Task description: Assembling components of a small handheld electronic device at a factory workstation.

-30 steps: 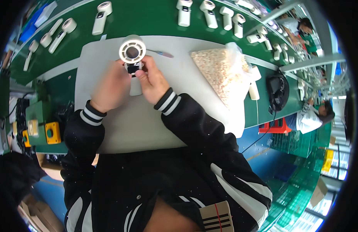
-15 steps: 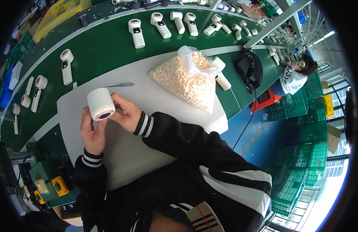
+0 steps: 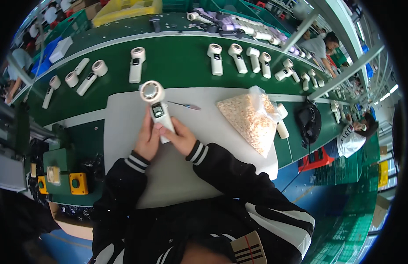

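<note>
Over the flat grey mat [image 3: 180, 187], L hand [image 3: 147, 140] & R hand [image 3: 183, 137], both curled closed, hold the white plastic round-headed handheld fan [image 3: 158, 112] by its lower part, long axis pointing fwd & slightly L.

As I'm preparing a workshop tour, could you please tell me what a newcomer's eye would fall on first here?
Probably the white device, held over the grey mat by the left hand and right hand. Next might come the bulging clear bag of small pale pieces on the mat's right side, then the similar devices spread along the green bench beyond.
</note>
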